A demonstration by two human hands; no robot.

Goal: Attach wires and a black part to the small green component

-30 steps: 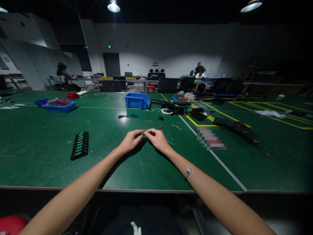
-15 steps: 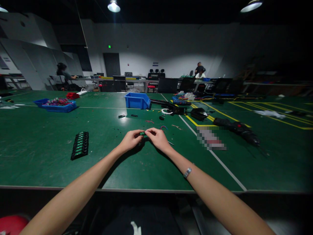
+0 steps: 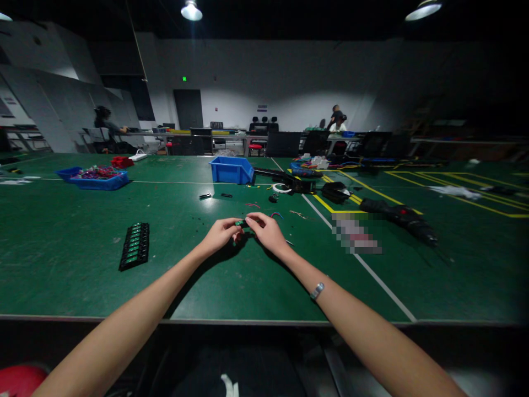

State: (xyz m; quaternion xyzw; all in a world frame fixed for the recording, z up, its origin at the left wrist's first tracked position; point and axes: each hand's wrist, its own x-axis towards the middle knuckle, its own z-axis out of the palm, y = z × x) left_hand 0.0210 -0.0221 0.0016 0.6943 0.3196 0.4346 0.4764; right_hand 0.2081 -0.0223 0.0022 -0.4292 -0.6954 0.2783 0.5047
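Observation:
Between my two hands, just above the green table, is a small black part with a green circuit board (image 3: 239,223). My left hand (image 3: 221,235) pinches its left end between thumb and fingers. At its right end, the fingers of my right hand (image 3: 266,231) are closed on it too and cover part of it. A row of similar black parts with green boards (image 3: 135,245) lies on the table to the left of my hands. Beyond my hands lie two small black pieces, one of them here (image 3: 205,196), and short red and blue wires (image 3: 276,215).
A blue bin (image 3: 232,171) stands behind my hands. At the left is a blue tray (image 3: 101,182) full of coloured wires, near a red object (image 3: 122,161). A black power tool (image 3: 399,218) and a white ring (image 3: 281,188) lie to the right. People sit at far tables.
My right fingers have shifted slightly on the small black part, and its green board is turned a little. The other things on the table stay where they were.

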